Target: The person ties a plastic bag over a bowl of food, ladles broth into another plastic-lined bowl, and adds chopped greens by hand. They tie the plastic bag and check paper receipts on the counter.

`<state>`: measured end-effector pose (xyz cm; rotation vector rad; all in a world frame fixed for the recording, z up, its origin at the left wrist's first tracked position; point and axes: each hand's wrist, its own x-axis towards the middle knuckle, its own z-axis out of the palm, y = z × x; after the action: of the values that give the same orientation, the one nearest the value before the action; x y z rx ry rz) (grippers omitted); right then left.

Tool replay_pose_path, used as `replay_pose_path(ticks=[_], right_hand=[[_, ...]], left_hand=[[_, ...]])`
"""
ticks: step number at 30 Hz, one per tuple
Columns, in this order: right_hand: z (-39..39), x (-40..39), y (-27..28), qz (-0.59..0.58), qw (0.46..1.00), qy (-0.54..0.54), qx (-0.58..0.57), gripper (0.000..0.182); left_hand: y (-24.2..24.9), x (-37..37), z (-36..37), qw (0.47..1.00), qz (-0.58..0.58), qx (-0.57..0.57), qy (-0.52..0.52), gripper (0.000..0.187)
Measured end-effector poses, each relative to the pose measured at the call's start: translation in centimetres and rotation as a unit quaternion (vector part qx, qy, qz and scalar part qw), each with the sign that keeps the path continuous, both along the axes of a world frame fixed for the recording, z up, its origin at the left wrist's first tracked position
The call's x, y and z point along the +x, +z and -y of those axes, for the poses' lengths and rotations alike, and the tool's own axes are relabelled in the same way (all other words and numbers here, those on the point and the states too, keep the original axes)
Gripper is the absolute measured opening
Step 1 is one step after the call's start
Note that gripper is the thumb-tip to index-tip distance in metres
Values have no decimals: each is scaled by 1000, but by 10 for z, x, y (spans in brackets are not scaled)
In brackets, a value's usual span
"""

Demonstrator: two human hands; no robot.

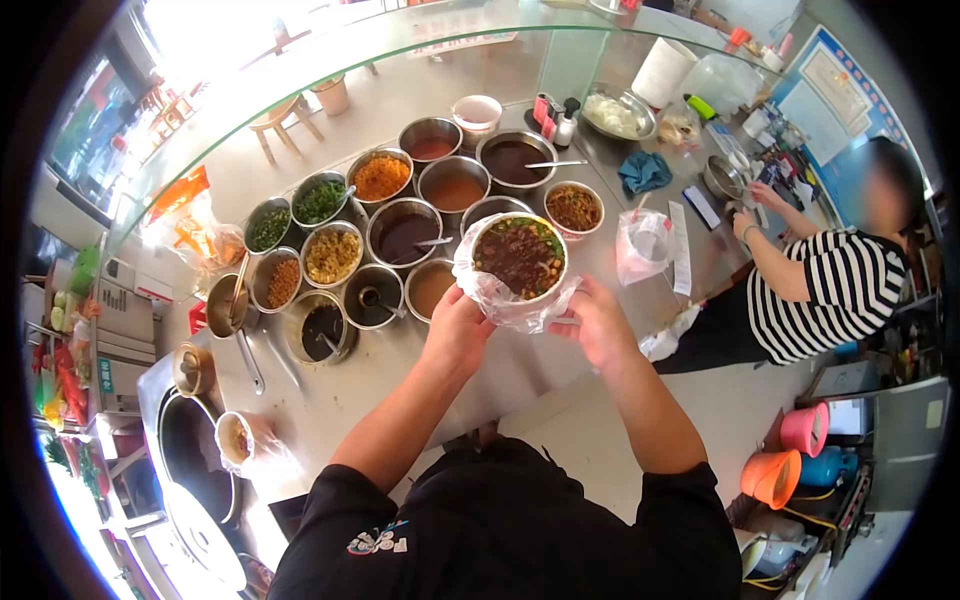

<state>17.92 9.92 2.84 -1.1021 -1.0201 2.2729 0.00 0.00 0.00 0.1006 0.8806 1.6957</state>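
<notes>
Above the counter [330,400], left hand [455,335] and right hand [600,325] hold one bowl [520,258].

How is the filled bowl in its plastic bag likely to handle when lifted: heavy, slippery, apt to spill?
The bowl looks brim-full of dark food, so probably heavy and apt to slop if tilted. The thin plastic bag around it seems floppy and possibly slippery. Both the left hand and right hand grip it, suggesting it needs steadying.
</notes>
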Motion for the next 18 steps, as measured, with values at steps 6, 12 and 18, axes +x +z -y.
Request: replay_pose_path(ticks=[6, 12, 18], right_hand=[[64, 35, -10, 151, 957, -101, 228, 66], [59, 53, -25, 174, 836, -76, 514, 7], [63, 64, 11, 61, 699, -96, 707, 18]], left_hand=[[-13, 29, 38, 999, 23, -3, -34, 30], [-28, 51, 51, 998, 34, -28, -43, 32], [-26, 72, 52, 998, 28, -9, -46, 42]])
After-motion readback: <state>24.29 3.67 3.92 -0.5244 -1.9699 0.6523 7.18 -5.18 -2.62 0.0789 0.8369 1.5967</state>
